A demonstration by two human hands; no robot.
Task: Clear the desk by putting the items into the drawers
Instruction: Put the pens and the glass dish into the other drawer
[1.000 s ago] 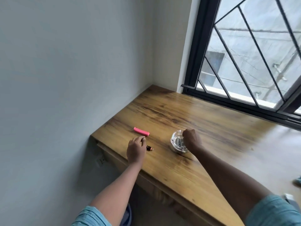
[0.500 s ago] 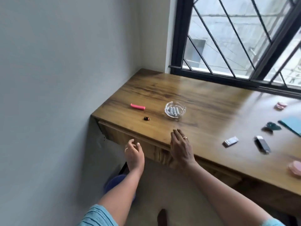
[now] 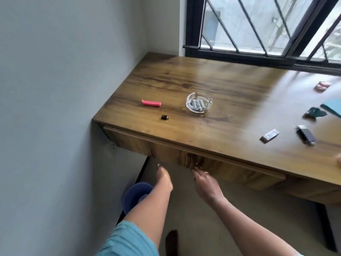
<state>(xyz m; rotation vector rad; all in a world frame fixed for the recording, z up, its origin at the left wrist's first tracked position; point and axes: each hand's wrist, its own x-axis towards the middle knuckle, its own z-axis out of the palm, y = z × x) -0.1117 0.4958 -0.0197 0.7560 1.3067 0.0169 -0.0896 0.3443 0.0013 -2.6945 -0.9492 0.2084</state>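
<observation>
While the left hand (image 3: 164, 179) hangs loose below the wood-grain drawer (image 3: 138, 143), I cannot tell if the right hand (image 3: 204, 181) grips it; the round glass dish (image 3: 189, 101) holds grey cylinders (image 3: 197, 104).

The right hand (image 3: 204, 182) is hiding its fingertips beneath the drawer (image 3: 230, 169) front, so its grip is unclear. The left arm (image 3: 153, 206) is covering part of a blue bucket (image 3: 135, 193). The right edge is cutting off a teal sheet (image 3: 332, 108) and a pink thing (image 3: 339, 159). Blur is smearing a dark gadget (image 3: 305, 135).
</observation>
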